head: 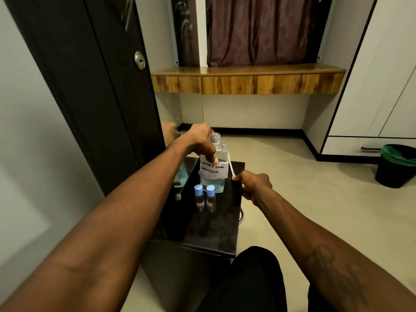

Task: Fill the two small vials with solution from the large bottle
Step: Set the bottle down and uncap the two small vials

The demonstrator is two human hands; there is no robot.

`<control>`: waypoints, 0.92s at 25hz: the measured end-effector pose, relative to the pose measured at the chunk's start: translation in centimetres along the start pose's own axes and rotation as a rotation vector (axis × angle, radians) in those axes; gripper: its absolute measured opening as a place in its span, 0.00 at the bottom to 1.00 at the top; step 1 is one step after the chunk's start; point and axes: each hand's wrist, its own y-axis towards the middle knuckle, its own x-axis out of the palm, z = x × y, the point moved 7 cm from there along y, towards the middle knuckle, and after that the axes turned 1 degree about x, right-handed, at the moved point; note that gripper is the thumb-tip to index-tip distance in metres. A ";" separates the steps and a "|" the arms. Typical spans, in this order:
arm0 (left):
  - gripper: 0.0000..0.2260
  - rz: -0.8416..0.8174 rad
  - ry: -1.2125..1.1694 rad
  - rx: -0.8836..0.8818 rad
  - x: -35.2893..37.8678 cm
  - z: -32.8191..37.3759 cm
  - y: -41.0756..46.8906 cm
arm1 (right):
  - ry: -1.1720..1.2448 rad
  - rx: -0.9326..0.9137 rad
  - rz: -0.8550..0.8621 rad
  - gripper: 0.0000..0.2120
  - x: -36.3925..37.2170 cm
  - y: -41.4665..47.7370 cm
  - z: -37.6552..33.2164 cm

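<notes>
the large bottle [221, 154] carries a white paper label [212, 171] with handwriting in black capitals that reads "contact lens solution". it is clear, holds pale blue liquid, and stands upright toward the far end of the black glossy bench [216, 233]. its clear threaded neck shows at the top with no cap on it.

the left hand [200, 143] grips the bottle's upper part from the left, fingers curled round the shoulder and the thumb pressed on the top edge of the label. the right hand [254, 184] is closed, fingers curled in, pinching the lower end of a thin white tube [230, 165] that slants up to the bottle's right shoulder; something small and dark sits in the same pinch, too hidden to tell what it is.

the two small vials [199, 198] [211, 197] stand upright just in front of the bottle, side by side and close together, each with a light blue cap on. any print on them is too small to read.

the bench is narrow: the right hand hangs at its right edge, and the near edge ends beside a dark-trousered knee [254, 278]. a dark wardrobe door [90, 86] stands close along the left. to the right lies open beige floor [292, 176], with a black bin [395, 172] lined in green well apart.
</notes>
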 end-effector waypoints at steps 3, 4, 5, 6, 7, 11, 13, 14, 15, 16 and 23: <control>0.19 0.000 0.014 -0.015 0.1 0.0 0.0 | -0.086 -0.005 -0.004 0.16 0.6 0.6 0.6; 0.20 0.000 0.008 -0.020 0.1 -0.1 0.0 | -0.111 -0.011 -0.009 0.16 0.9 0.7 0.7; 0.21 -0.006 0.001 -0.027 0.2 -0.1 0.1 | -0.135 -0.017 -0.016 0.16 1.2 0.7 0.9; 0.22 -0.015 -0.002 -0.037 0.3 -0.2 0.1 | -0.162 -0.024 -0.021 0.16 1.4 0.7 1.0; 0.25 -0.021 0.000 -0.048 0.4 -0.3 0.1 | -0.189 -0.032 -0.021 0.16 1.5 0.7 1.1; 0.31 -0.009 0.034 -0.086 0.1 -0.7 0.2 | -0.261 -0.081 -0.005 0.16 1.6 0.5 0.8; 0.31 0.000 0.038 -0.095 -0.1 -0.7 0.1 | -0.316 -0.110 -0.012 0.17 1.4 0.4 0.6; 0.32 0.005 0.040 -0.098 -0.1 -0.7 0.0 | -0.333 -0.121 -0.017 0.17 1.4 0.4 0.6; 0.33 0.009 0.045 -0.099 -0.2 -0.7 -0.1 | -0.341 -0.130 -0.022 0.17 1.3 0.4 0.6; 0.35 0.016 0.053 -0.100 -0.3 -0.6 -0.3 | -0.345 -0.142 -0.028 0.17 1.3 0.4 0.6; 0.39 0.147 0.097 -0.162 -1.1 -0.7 -3.6 | -0.373 -0.226 -0.067 0.18 0.7 -0.1 0.0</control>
